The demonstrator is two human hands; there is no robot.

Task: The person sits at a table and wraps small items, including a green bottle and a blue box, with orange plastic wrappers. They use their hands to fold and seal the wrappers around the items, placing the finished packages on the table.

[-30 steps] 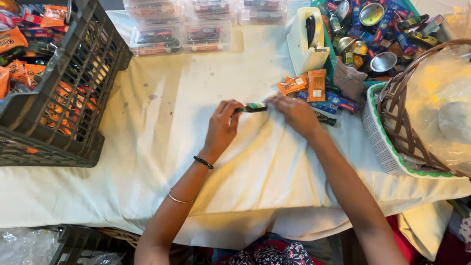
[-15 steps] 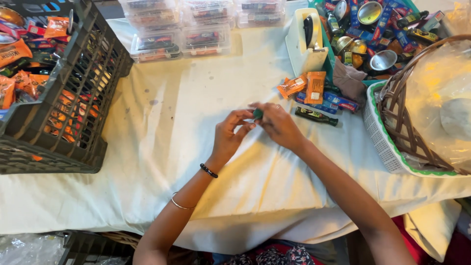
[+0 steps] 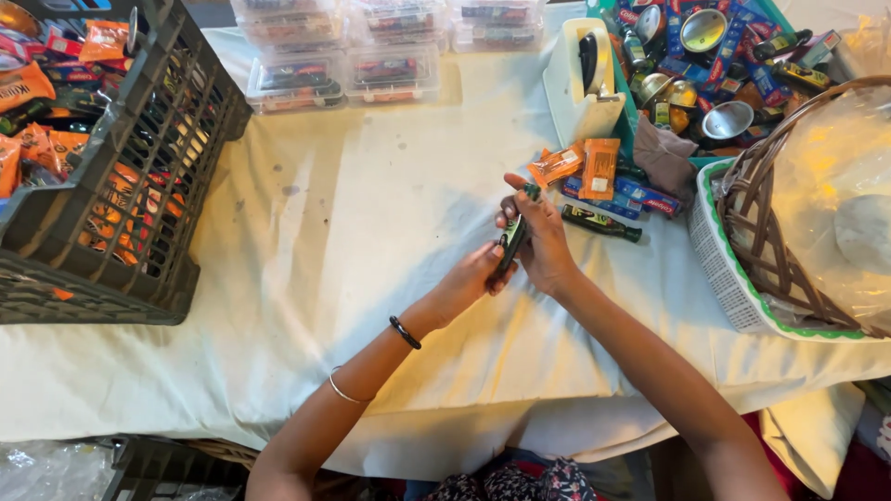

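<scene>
Both hands meet over the middle of the tabletop [image 3: 371, 278], which is covered by a pale, lightly stained cloth. Between them is a small dark bottle [image 3: 512, 243] with a green cap, held tilted with the cap pointing up and away from the person. The right hand [image 3: 543, 246] wraps the upper part of the bottle, its grip closed around it with the thumb raised beside the cap. The left hand [image 3: 473, 276] comes in from below, its fingertips pinched on the lower end of the bottle, so that grip is closed on it too. The bottle is lifted off the cloth; how high is hard to judge from above.

Just beyond the hands a second dark bottle [image 3: 600, 223] lies flat on its side on the cloth. Near it are orange packets [image 3: 585, 165] and some blue packets [image 3: 640, 197]. A white box [image 3: 580, 88] stands behind them, beside a green tray [image 3: 715, 65] heaped with small tins and bottles. At the right edge sits a wicker basket [image 3: 789, 213] lined with clear plastic. A dark plastic crate [image 3: 148, 176] of orange packets fills the left side, and clear lidded boxes [image 3: 371, 56] line the far edge.
</scene>
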